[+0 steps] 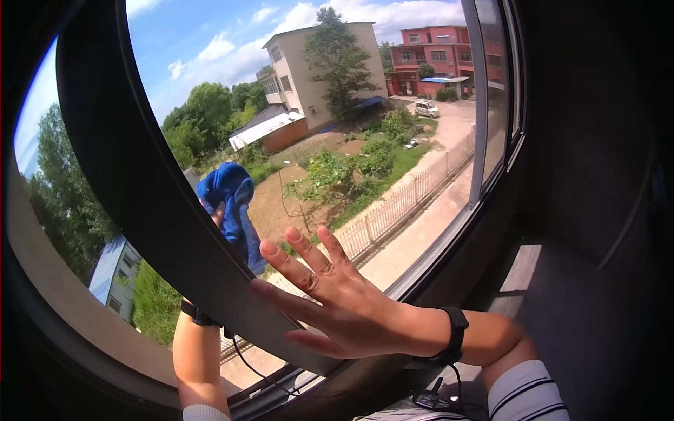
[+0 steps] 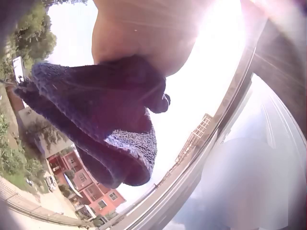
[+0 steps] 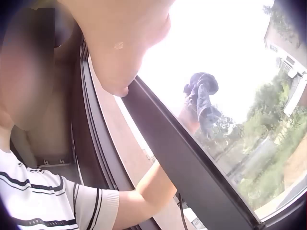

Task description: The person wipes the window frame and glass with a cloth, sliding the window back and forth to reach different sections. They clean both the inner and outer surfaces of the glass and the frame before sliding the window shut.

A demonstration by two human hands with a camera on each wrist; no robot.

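A blue terry cloth (image 1: 232, 196) shows beyond the window pane, bunched at the top with a fold hanging down. My left arm reaches out past the dark window frame (image 1: 105, 126), and my left hand (image 2: 139, 33) grips the cloth. Most of those fingers are hidden by fabric in the left wrist view. Indoors, my right hand (image 1: 330, 295) has its fingers spread toward the glass, with the thumb side overlapping the frame in the head view. In the right wrist view, that hand (image 3: 124, 43) lies at the upper part of the frame, holding nothing.
The sliding window's lower track (image 1: 435, 245) runs along the sill. A black cable (image 1: 260, 368) hangs from the left wristband and crosses the track. A small black device (image 1: 435, 400) lies low near my body. Outside are a fence (image 1: 379, 224), trees and buildings.
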